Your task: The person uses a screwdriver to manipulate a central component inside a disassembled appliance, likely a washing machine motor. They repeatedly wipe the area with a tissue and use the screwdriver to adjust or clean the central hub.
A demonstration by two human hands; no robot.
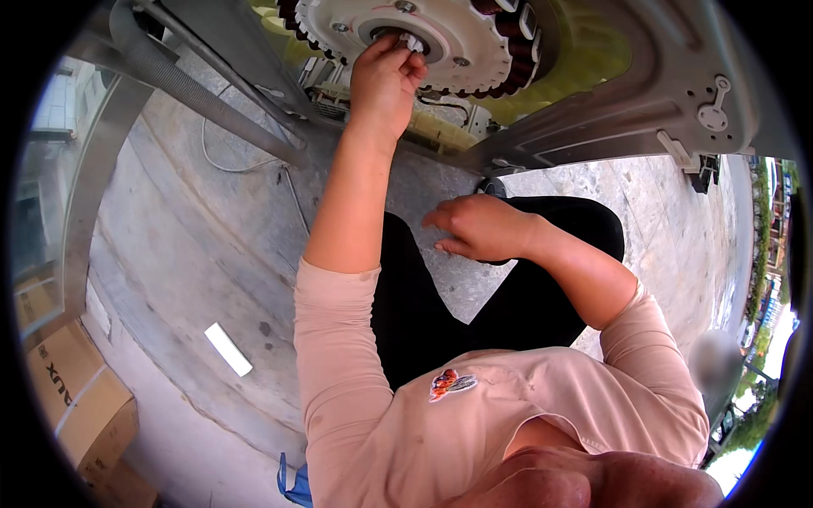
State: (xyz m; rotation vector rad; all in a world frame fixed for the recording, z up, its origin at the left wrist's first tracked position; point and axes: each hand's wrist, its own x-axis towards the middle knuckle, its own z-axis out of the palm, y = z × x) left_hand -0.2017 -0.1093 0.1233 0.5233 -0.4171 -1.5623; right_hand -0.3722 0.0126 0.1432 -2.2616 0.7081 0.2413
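Note:
My left hand (385, 85) is raised to the hub of a white, toothed round motor part (461, 30) with dark copper windings on the underside of a machine, its fingers closed on a small pale fitting (410, 42) at the center. My right hand (481, 227) hangs by my bent right knee with fingers loosely curved apart and nothing visible in them.
The machine's grey metal panel (618, 102) spans the upper right. A corrugated hose (199, 97) and a loose cable (237, 165) are at upper left. On the tiled floor (169, 254) lies a white strip (227, 349). Cardboard boxes (76, 406) stand at lower left.

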